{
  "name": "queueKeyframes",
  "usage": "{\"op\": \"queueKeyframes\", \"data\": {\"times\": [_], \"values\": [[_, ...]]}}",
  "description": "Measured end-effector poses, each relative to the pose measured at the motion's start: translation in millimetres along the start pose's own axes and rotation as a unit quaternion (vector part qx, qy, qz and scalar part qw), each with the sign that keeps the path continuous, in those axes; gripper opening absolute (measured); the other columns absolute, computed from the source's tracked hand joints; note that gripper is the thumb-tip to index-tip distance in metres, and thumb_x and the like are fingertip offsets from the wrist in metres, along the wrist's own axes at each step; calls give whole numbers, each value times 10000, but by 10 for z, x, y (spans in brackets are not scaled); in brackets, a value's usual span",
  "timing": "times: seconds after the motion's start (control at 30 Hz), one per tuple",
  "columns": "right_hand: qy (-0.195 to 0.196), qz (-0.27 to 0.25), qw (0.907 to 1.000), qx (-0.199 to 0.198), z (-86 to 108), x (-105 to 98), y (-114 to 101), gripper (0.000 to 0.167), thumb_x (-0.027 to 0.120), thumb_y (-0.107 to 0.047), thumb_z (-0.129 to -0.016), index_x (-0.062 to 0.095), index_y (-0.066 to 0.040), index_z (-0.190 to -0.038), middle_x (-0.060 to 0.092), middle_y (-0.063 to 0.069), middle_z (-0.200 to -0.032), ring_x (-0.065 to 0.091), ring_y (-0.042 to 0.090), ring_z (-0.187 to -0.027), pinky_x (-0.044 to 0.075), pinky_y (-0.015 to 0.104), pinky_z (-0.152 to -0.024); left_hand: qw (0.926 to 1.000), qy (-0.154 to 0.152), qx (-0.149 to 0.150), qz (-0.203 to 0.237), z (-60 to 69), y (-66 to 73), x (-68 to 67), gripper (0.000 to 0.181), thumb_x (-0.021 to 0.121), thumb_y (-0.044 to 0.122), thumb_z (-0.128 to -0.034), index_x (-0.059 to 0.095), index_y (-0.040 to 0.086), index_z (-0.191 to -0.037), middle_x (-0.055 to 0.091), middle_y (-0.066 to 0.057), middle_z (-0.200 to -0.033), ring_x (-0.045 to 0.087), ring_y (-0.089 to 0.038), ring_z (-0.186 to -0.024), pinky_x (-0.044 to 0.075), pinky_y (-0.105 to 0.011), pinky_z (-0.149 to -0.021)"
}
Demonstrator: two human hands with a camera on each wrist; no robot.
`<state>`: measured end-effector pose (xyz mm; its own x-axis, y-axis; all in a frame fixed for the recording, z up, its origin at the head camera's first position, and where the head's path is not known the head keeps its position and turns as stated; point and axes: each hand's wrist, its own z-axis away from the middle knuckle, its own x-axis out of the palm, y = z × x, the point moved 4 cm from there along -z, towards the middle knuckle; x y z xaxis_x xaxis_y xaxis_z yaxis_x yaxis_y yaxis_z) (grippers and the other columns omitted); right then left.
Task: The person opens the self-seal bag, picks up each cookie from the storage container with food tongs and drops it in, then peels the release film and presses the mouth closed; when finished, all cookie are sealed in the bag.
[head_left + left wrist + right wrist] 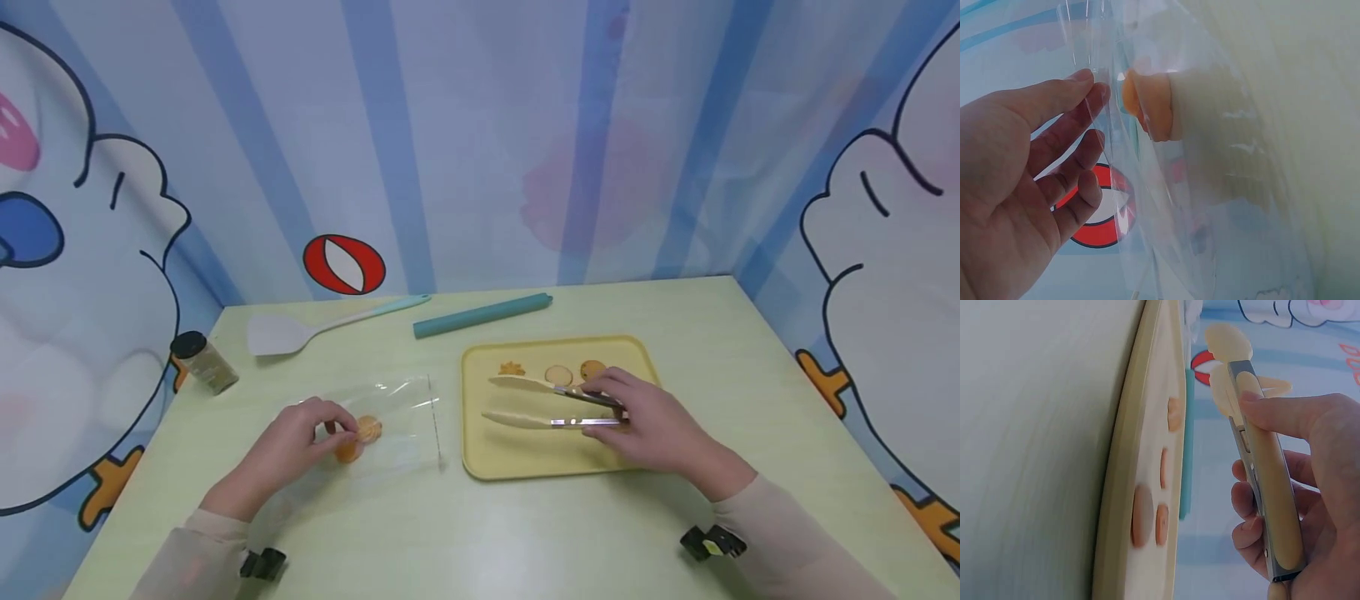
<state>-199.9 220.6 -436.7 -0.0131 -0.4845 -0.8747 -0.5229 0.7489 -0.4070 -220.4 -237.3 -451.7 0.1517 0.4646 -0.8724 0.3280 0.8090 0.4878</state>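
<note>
My left hand (296, 446) pinches the edge of a clear plastic bag (408, 437) between thumb and index finger. Two cookies (368, 428) show inside the bag close to those fingers; the left wrist view shows orange-brown cookies (1157, 106) through the film. On the right, my right hand (652, 417) grips a pair of tongs (521, 419) with cream tips and metal handles, held above a yellow tray (525, 460). The tongs' tips are spread apart with nothing between them. Several cookies (558, 375) lie on the tray, one partly screened by the hand in the head view.
A white spatula (281, 335) with a light-blue handle lies at the back left. Beside it is a teal rolling pin (483, 316), behind the tray. A black-capped jar (206, 363) is at the far left edge. A printed curtain (480, 150) hangs behind the table.
</note>
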Motion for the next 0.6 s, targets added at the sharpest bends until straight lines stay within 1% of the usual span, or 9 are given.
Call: {"op": "queueKeyframes", "data": {"times": [0.07,0.17,0.33,0.43,0.6], "values": [[52,-37,10000,57,86,-70,80,466,845,-295,-869,680,-152,-1282,621,-68,-1122,517,65,-734,441,243,-639,10000,-46,-52,-13,-2,0,9,94,791,151,-912,770,231,-959,708,78,-961,585,-154,-885,443,-275,-696],[87,-68,9998,164,209,-169,191,442,837,-295,-880,684,-153,-1269,639,-49,-1120,508,48,-732,436,236,-629,10000,-47,-73,-29,-2,-4,14,98,791,147,-911,772,232,-955,706,79,-956,585,-157,-889,445,-278,-700],[-51,22,9986,531,427,-316,332,438,838,-314,-879,687,-152,-1257,639,-43,-1129,484,12,-727,430,240,-619,10000,-9,-17,-24,3,-1,19,99,792,148,-910,771,237,-950,706,85,-950,583,-154,-890,448,-276,-701],[-127,177,9971,735,539,-382,403,444,848,-315,-868,690,-154,-1251,636,-49,-1126,485,11,-727,424,242,-616,10000,-8,-8,-12,2,1,28,97,795,158,-909,772,245,-945,707,99,-942,580,-144,-888,449,-274,-703],[-258,366,9949,909,680,-460,521,450,858,-325,-854,697,-152,-1237,641,-45,-1104,470,8,-717,399,239,-599,9999,32,99,9,13,4,32,99,800,156,-905,777,246,-938,711,112,-930,579,-130,-882,446,-267,-692]]}}
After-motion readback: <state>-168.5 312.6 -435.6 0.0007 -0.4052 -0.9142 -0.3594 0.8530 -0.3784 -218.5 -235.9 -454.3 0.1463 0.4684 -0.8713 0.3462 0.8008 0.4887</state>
